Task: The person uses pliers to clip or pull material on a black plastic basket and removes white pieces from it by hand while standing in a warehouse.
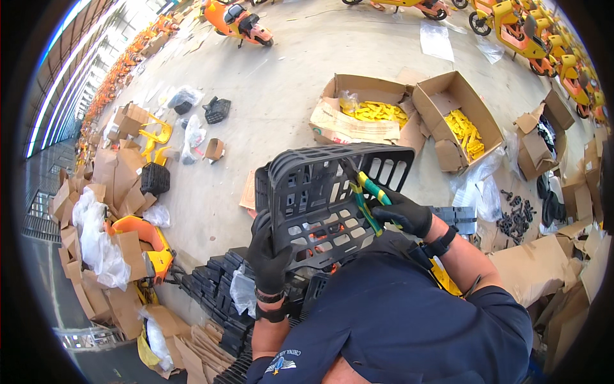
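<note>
Black slatted basket held up over a littered hall floor

Pale, smooth and hard underfoot, strewn with clear plastic sheeting and torn cardboard. Spacious all round, with a brightly striped wall at far left. Along that side, a long row of orange scooters, too many to count; near the top, one orange scooter parked apart; at upper right, a crowd of yellow scooters, likewise beyond counting.

Beyond the held basket, two open cartons side by side, each with a heap of yellow pieces; farther right, a third carton with dark contents. Toward the left, at least two more black baskets, well apart, and one small brown box. Lower left, a stack of black plastic parts, number unclear.

Holds one basket, tilted, just in front of the chest: clasps its left edge with the gloved left hand, fingers curled tight. Grasps one pair of green-and-yellow pliers in the gloved right hand, fingers wrapped around a handle. Cannot tell whether the tool's tip touches the basket.
</note>
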Demonstrator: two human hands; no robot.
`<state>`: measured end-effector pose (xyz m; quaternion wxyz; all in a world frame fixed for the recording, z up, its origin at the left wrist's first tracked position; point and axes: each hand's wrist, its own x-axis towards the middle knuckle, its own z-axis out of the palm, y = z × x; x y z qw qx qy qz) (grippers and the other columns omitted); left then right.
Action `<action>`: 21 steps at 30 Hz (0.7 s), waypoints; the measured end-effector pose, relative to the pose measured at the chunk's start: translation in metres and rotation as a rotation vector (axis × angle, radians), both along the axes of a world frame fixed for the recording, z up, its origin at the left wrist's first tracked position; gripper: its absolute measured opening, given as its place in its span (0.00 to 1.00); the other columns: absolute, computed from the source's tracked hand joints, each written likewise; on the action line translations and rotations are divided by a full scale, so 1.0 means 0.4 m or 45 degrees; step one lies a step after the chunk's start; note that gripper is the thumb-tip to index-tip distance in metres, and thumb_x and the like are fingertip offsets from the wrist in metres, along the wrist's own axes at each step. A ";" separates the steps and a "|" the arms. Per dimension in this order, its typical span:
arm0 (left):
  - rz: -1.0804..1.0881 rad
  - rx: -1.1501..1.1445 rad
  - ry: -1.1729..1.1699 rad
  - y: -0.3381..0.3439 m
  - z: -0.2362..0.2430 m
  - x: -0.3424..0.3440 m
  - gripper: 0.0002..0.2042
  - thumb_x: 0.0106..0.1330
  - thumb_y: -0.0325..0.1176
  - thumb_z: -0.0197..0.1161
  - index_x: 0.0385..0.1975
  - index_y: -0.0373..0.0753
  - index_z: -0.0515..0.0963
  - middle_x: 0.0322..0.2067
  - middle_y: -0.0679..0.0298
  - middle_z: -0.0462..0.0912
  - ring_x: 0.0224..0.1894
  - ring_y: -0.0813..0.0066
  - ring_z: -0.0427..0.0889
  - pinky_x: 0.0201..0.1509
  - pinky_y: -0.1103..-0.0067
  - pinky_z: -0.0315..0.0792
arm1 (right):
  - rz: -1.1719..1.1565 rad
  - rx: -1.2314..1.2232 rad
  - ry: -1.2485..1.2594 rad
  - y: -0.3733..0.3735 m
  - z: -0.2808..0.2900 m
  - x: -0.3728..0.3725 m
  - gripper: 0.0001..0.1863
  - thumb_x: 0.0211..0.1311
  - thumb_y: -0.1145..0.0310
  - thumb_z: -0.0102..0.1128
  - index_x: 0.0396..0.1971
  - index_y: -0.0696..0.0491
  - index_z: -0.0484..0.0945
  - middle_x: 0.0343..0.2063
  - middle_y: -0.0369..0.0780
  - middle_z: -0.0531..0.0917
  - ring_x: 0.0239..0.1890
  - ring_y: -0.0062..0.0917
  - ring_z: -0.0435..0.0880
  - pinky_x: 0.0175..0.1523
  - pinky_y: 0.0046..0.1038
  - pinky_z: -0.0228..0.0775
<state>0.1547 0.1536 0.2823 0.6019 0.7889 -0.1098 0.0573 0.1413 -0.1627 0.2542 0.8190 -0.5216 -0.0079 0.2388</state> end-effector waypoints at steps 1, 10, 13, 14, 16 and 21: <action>-0.027 -0.119 0.101 -0.011 0.013 -0.005 0.29 0.43 0.15 0.58 0.53 0.27 0.72 0.46 0.57 0.79 0.47 0.71 0.78 0.51 0.78 0.72 | -0.033 0.052 -0.010 -0.006 -0.003 -0.010 0.30 0.62 0.69 0.57 0.64 0.53 0.59 0.47 0.36 0.75 0.41 0.17 0.75 0.45 0.21 0.71; -0.093 0.000 0.039 0.024 -0.020 -0.043 0.30 0.44 0.21 0.68 0.53 0.33 0.70 0.50 0.56 0.74 0.55 0.64 0.72 0.58 0.73 0.65 | 0.048 0.259 0.006 0.002 0.019 -0.048 0.42 0.62 0.72 0.57 0.70 0.48 0.43 0.63 0.35 0.64 0.58 0.18 0.66 0.60 0.23 0.61; -0.165 0.167 -0.161 0.028 -0.044 -0.002 0.24 0.45 0.23 0.69 0.46 0.34 0.73 0.42 0.58 0.77 0.46 0.66 0.75 0.51 0.73 0.69 | 0.117 0.166 0.229 -0.078 0.024 -0.093 0.38 0.60 0.69 0.59 0.68 0.50 0.50 0.51 0.38 0.74 0.44 0.22 0.77 0.46 0.24 0.72; -0.205 0.114 -0.146 0.041 -0.070 0.001 0.23 0.45 0.23 0.69 0.45 0.34 0.74 0.41 0.58 0.77 0.44 0.66 0.75 0.50 0.74 0.70 | 0.202 -0.088 0.262 -0.119 0.008 -0.102 0.37 0.57 0.70 0.60 0.66 0.52 0.55 0.45 0.39 0.76 0.41 0.24 0.78 0.43 0.24 0.73; -0.228 0.186 -0.256 0.066 -0.043 0.001 0.22 0.46 0.23 0.68 0.45 0.34 0.74 0.40 0.59 0.77 0.43 0.67 0.75 0.49 0.74 0.70 | 0.228 -0.038 0.399 -0.145 0.052 -0.110 0.38 0.54 0.70 0.61 0.65 0.52 0.56 0.43 0.39 0.77 0.40 0.24 0.78 0.42 0.24 0.73; -0.307 0.055 -0.110 0.033 -0.010 0.037 0.17 0.50 0.26 0.68 0.41 0.36 0.74 0.43 0.61 0.76 0.47 0.69 0.74 0.51 0.73 0.68 | 0.259 0.061 0.298 -0.159 0.147 -0.102 0.43 0.55 0.71 0.61 0.69 0.50 0.47 0.57 0.41 0.70 0.52 0.29 0.76 0.51 0.28 0.73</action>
